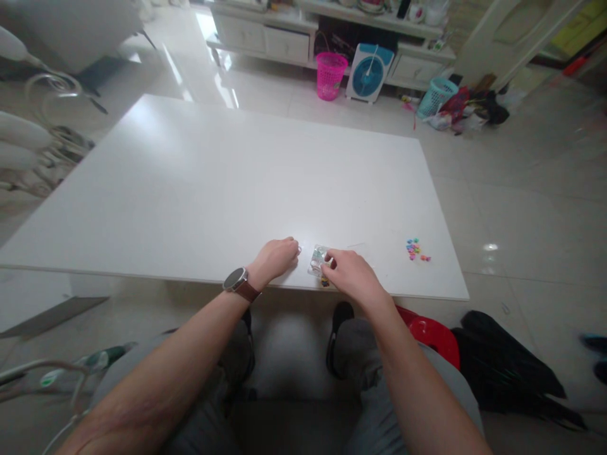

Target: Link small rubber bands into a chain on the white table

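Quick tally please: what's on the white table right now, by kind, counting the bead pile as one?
Small clear plastic packet under the right hand: 1
Pile of small multicoloured beads near the table's right edge: 1
Tiny dark bit at the near edge of the white table, too small to identify: 1
Total: 3

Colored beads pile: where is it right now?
Head view: the colored beads lie on the white table near its front right corner, to the right of the right hand, apart from it.

Two hands (pixel 277 256), one clear packet (pixel 317 258), one bead cluster (pixel 416 249), one table (pixel 213 183).
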A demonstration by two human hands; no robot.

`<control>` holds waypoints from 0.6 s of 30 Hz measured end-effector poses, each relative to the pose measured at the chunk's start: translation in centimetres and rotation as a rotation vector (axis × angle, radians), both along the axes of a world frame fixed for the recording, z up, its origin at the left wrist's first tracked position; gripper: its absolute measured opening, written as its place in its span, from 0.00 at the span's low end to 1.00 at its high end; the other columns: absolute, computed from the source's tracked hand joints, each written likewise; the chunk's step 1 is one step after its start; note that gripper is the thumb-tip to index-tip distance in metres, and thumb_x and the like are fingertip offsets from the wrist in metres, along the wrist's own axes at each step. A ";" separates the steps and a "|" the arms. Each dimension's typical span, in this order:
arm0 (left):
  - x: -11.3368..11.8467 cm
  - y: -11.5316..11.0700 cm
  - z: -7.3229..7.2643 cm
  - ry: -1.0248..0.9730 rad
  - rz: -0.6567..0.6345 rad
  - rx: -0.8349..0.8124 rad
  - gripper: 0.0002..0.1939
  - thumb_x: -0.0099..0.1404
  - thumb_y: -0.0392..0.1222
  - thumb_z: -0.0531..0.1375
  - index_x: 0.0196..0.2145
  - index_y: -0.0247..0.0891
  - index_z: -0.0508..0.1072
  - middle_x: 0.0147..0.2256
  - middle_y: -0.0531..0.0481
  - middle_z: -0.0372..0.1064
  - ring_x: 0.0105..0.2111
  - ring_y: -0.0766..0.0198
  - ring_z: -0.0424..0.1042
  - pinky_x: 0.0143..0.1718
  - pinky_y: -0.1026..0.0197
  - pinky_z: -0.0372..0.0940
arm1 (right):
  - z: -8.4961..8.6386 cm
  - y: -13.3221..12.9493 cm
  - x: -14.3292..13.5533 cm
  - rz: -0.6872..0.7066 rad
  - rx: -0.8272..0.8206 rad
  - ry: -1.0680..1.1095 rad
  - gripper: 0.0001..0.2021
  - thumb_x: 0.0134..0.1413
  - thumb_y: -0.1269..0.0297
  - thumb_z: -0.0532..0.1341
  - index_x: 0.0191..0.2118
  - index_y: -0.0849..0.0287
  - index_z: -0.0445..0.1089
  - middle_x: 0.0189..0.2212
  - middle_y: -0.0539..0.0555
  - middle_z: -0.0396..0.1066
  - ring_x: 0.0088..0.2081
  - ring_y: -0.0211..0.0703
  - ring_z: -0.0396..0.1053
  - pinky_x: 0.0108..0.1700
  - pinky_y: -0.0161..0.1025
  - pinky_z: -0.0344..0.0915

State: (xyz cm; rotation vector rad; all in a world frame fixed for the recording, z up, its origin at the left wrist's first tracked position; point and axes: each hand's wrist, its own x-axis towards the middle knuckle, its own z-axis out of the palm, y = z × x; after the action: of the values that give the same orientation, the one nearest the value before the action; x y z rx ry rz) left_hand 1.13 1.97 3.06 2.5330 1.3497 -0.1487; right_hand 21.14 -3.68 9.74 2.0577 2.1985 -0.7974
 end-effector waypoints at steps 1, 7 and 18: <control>0.0 0.0 0.2 -0.006 0.005 -0.004 0.18 0.75 0.42 0.48 0.38 0.32 0.76 0.39 0.38 0.75 0.35 0.55 0.76 0.36 0.57 0.62 | 0.0 0.0 0.0 -0.001 -0.004 0.003 0.11 0.63 0.57 0.57 0.42 0.54 0.75 0.39 0.56 0.80 0.40 0.48 0.75 0.38 0.38 0.58; -0.8 0.7 2.4 -0.181 0.058 -0.181 0.10 0.67 0.39 0.55 0.33 0.35 0.74 0.35 0.42 0.75 0.33 0.59 0.72 0.36 0.58 0.61 | 0.2 -0.1 -0.1 -0.010 0.001 0.008 0.11 0.63 0.58 0.57 0.41 0.55 0.76 0.39 0.57 0.79 0.40 0.48 0.75 0.38 0.38 0.59; -0.8 0.4 6.6 -0.892 0.117 -0.839 0.16 0.65 0.53 0.60 0.34 0.35 0.74 0.25 0.54 0.63 0.26 0.68 0.58 0.28 0.64 0.53 | 0.4 0.3 -0.8 -0.062 0.267 0.618 0.12 0.61 0.69 0.60 0.49 0.58 0.74 0.44 0.55 0.78 0.38 0.39 0.74 0.42 0.36 0.67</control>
State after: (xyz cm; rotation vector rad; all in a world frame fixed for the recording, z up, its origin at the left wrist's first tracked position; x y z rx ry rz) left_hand 0.29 2.39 9.67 1.4926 0.7999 0.3354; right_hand 20.31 -3.40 10.12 2.2285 2.6756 -1.3695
